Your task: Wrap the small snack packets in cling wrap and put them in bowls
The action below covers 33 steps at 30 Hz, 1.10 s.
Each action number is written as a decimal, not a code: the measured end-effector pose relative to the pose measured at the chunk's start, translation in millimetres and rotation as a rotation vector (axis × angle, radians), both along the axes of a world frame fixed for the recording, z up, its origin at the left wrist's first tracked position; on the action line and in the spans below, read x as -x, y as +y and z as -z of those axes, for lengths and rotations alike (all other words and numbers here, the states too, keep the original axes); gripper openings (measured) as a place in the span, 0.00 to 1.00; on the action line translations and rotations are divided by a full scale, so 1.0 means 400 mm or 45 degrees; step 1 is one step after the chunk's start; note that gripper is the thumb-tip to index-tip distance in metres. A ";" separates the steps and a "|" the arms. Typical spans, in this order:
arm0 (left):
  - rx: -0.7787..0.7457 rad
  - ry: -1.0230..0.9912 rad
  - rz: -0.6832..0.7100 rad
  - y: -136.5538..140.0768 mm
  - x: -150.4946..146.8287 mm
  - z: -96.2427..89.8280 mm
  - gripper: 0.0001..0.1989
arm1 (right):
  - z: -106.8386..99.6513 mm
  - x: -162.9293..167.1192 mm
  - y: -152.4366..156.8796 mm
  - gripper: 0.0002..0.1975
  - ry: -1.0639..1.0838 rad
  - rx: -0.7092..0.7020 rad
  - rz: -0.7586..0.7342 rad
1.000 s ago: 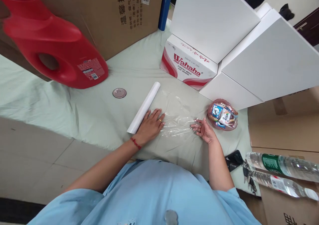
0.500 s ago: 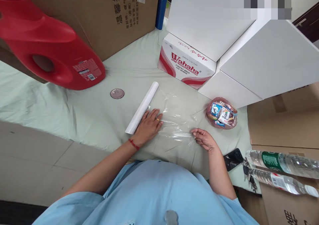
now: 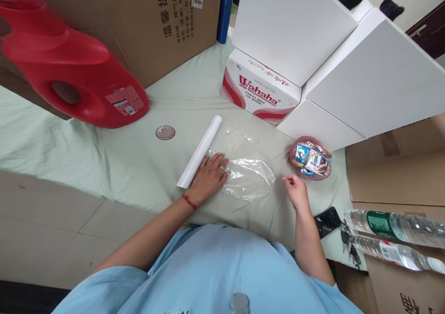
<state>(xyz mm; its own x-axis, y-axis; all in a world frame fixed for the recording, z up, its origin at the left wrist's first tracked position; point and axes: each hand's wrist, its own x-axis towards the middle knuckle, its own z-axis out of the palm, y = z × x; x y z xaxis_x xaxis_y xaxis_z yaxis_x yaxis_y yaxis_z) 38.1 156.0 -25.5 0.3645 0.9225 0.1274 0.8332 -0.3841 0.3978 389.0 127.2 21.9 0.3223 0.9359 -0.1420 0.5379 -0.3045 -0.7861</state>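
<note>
A white roll (image 3: 199, 152) of clear plastic lies slantwise on the pale green cloth, with a thin sheet of clear plastic film (image 3: 248, 175) spread out to its right. My left hand (image 3: 209, 177) rests flat on the film beside the roll, fingers spread and thumb side toward the right. Just beyond the film's right edge is my right hand (image 3: 295, 189), its fingers curled in and nothing visible in them. A scalloped pink bowl (image 3: 295, 169) of wrapped snacks (image 3: 311, 157) stands close to that hand, up and to the right.
A red jug (image 3: 79, 73) and a cardboard box (image 3: 139, 26) stand back left. A round badge (image 3: 165, 132) lies left of the roll. Behind are a Wahaha carton (image 3: 260, 91) and white panels (image 3: 295, 26). A black phone (image 3: 327, 222), keys (image 3: 349, 244) and bottles (image 3: 399, 228) lie right.
My right hand has let go of the film's right edge and moved a little to the right and up. The film has gone slacker. My left hand stays flat on it.
</note>
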 end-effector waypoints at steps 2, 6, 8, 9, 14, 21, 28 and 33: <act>0.003 0.006 -0.005 0.000 -0.001 -0.002 0.27 | -0.002 0.034 0.028 0.18 -0.188 -0.179 -0.048; 0.010 -0.034 -0.020 0.002 0.001 -0.005 0.28 | 0.027 0.107 0.064 0.24 -0.486 -0.369 -0.440; 0.018 -0.092 -0.023 0.002 0.003 -0.008 0.30 | 0.058 0.118 0.064 0.29 -0.571 -0.338 -0.594; 0.023 -0.130 -0.023 0.003 0.005 -0.010 0.31 | 0.075 0.115 0.059 0.30 -0.600 -0.291 -0.633; 0.025 -0.280 -0.096 0.020 0.032 -0.033 0.34 | 0.143 0.046 0.013 0.36 -0.678 -0.133 -0.600; 0.000 -0.008 -0.217 0.085 0.103 -0.075 0.27 | 0.151 -0.007 -0.005 0.34 -0.632 -0.162 -0.584; 0.114 0.044 -0.163 0.090 0.094 -0.050 0.31 | 0.090 0.008 0.070 0.32 -0.645 -0.315 -0.474; 0.161 0.018 -0.182 0.102 0.128 -0.034 0.31 | 0.109 0.032 0.120 0.31 -0.682 -0.234 -0.648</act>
